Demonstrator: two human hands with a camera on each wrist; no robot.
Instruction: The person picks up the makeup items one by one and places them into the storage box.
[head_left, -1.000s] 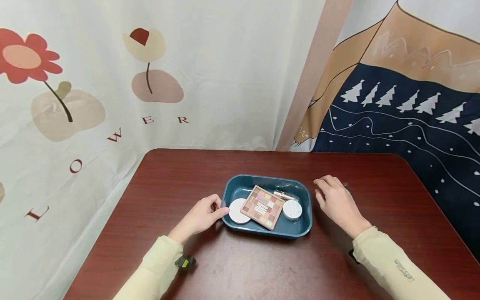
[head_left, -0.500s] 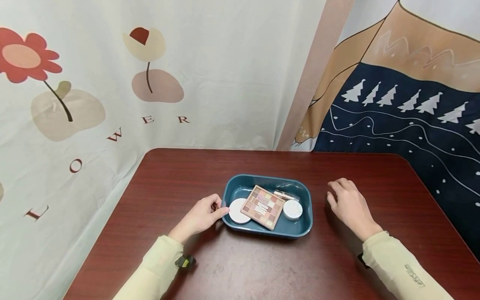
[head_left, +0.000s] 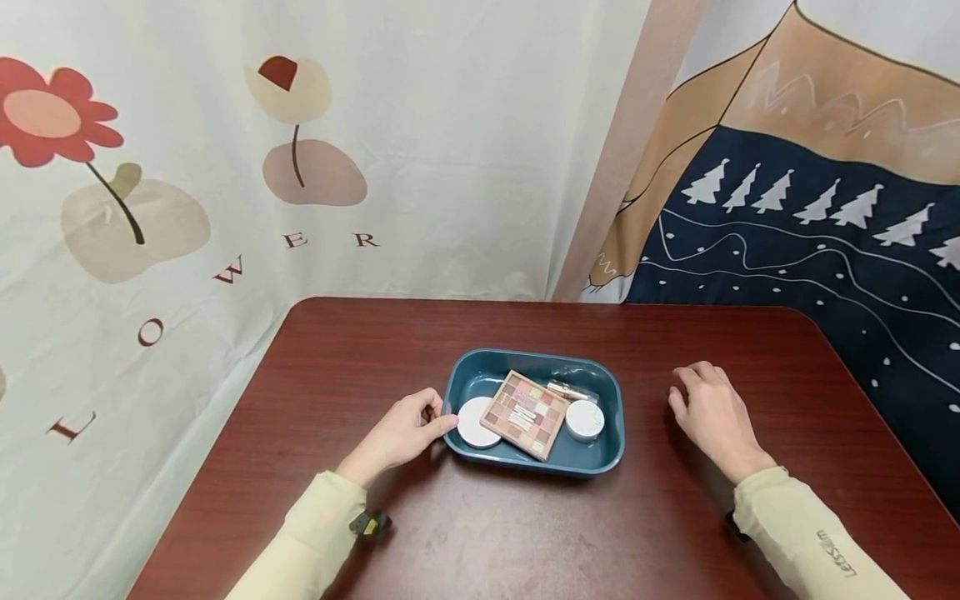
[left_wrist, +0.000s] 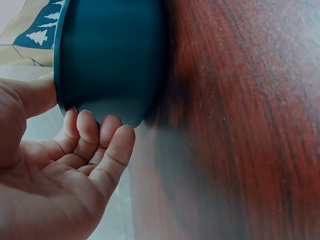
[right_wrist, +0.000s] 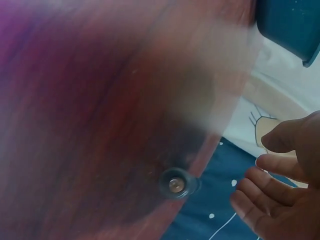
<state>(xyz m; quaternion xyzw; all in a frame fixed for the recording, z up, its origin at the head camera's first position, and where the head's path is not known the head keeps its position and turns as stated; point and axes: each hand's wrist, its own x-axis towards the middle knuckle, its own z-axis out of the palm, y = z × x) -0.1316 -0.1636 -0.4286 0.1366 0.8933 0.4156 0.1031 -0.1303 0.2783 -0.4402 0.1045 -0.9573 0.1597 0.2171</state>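
Note:
A dark teal tray (head_left: 547, 467) sits on the table. My left hand (head_left: 401, 429) grips its left end, with the thumb at the rim and curled fingers against the outer wall, as the left wrist view shows. Inside lie a round white compact (head_left: 474, 423), a square eyeshadow palette (head_left: 523, 415) partly over it, a small round white-lidded case (head_left: 584, 420) and a slim shiny tube (head_left: 573, 392). To the right of the tray, my right hand (head_left: 714, 417) holds nothing, its fingers loosely bent. Near it in the right wrist view is a small round clear-rimmed thing (right_wrist: 176, 185), its kind unclear.
The reddish-brown wooden table (head_left: 525, 533) has rounded far corners. Behind it hangs a pale curtain (head_left: 450, 150) with flower prints. A dark blue cloth (head_left: 787, 250) with white trees hangs at the right.
My right hand has moved right, away from the tray. A dark thing seen just behind that hand a second ago is out of sight in the head view. Left hand and tray stay still.

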